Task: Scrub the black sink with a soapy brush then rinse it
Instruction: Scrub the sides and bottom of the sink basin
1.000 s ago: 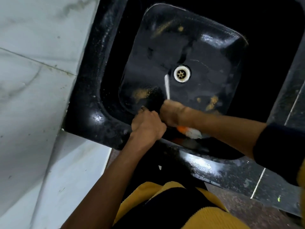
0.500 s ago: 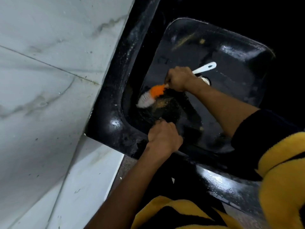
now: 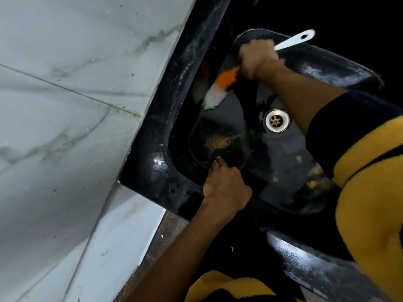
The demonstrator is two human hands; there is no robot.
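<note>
While most of the left side of the frame is pale marbled wall tile (image 3: pixel 65 127), I've got the black sink (image 3: pixel 283 166) filling center-right, wet, with yellowish grime and a drain (image 3: pixel 277 120). My right hand (image 3: pixel 258 58) is wrapped round the brush (image 3: pixel 220 86) handle, bristles on the sink's left wall at upper center. My left hand (image 3: pixel 225 188) curls over the near rim.

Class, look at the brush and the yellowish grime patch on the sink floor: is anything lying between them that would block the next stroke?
Nothing visible does. The brush bristles and the grime patch are separated only by bare black sink floor. The left hand rests beyond the patch, at the near rim.
</note>
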